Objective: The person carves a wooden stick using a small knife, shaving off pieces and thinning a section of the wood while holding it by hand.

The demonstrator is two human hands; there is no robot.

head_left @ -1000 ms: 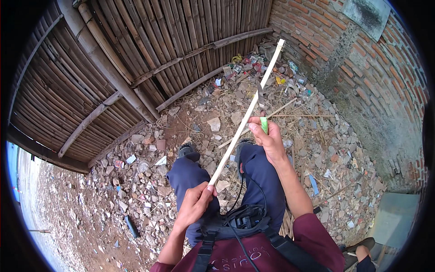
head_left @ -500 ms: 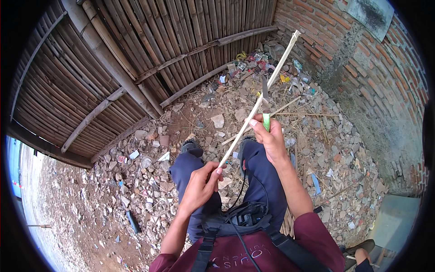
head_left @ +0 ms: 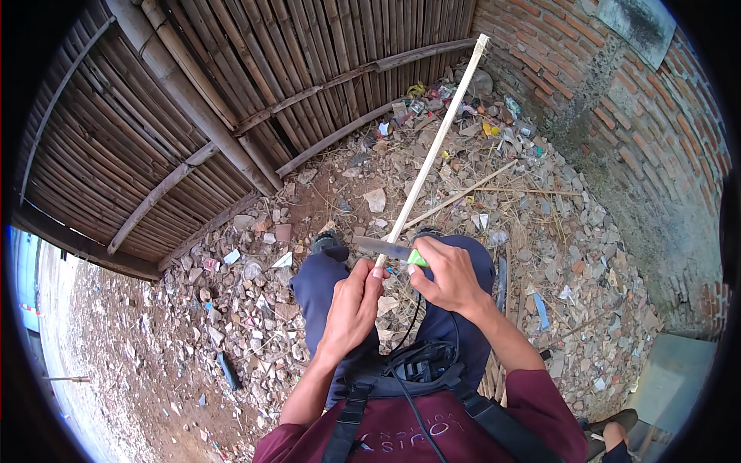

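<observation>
A long pale strip of split bamboo (head_left: 434, 147) slants up and away from me, its far end frayed. Gripping its near end is my left hand (head_left: 351, 305), closed with the thumb along the strip. My right hand (head_left: 446, 274) is wrapped round the green handle of a knife (head_left: 384, 247). The blade points left and lies across the strip, just beyond my left fingers. Whether the edge bites into the bamboo I cannot tell. Both hands are above my knees.
Stony ground with litter (head_left: 231, 324) surrounds my feet. A bamboo slat wall (head_left: 324, 54) stands at the far left, a brick wall (head_left: 633, 123) at the right. Thin sticks (head_left: 471, 189) lie ahead. Another person's foot (head_left: 617, 424) shows at the lower right, near a grey panel (head_left: 675, 378).
My right hand has come down and toward me along the strip, the knife swinging from pointing away to lying across it. The strip's far end has shifted left and up.
</observation>
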